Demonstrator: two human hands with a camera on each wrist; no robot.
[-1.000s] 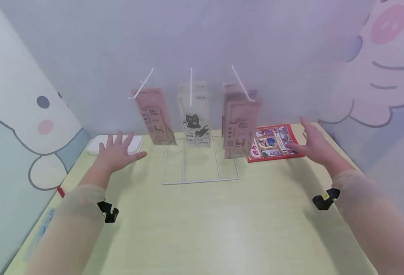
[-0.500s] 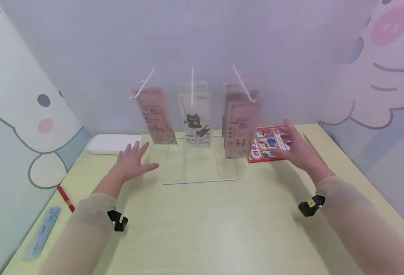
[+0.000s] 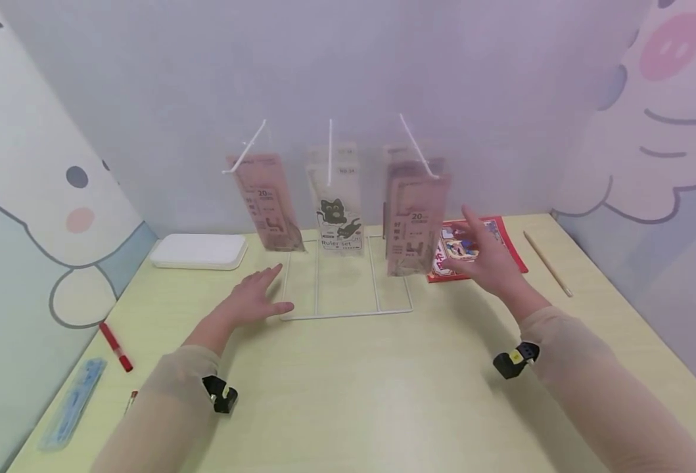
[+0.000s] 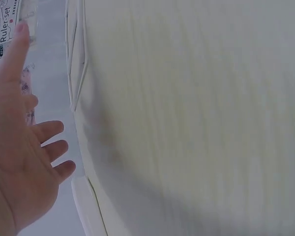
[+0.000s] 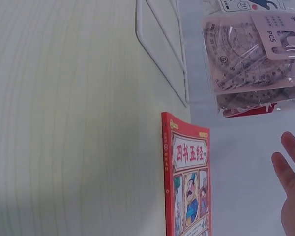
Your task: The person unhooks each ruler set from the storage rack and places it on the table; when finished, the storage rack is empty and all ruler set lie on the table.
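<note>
A white wire rack point(image 3: 346, 314) stands at the back middle of the pale table, with ruler-set packs hung on its three hooks: a pink pack point(image 3: 267, 203) on the left, a cat-printed pack point(image 3: 338, 210) in the middle, a stack of pink packs point(image 3: 413, 220) on the right. My left hand point(image 3: 255, 301) hovers open, fingers spread, at the rack's front left corner. My right hand point(image 3: 484, 259) is open, fingers straight, just right of the pink stack and above a red picture book point(image 3: 501, 243). In the right wrist view the book point(image 5: 187, 182) lies flat beside the rack base point(image 5: 160, 54). Neither hand holds anything.
A white flat box point(image 3: 198, 251) lies at the back left. A red marker point(image 3: 115, 346) and a blue ruler case point(image 3: 72, 402) lie by the left wall. A thin wooden stick point(image 3: 547, 263) rests at the back right. Cartoon-printed walls enclose the table point(image 3: 353, 394).
Both hands have moved inward toward the rack: the left from over the white box to the rack's front left corner, the right from the book's far side to beside the pink stack.
</note>
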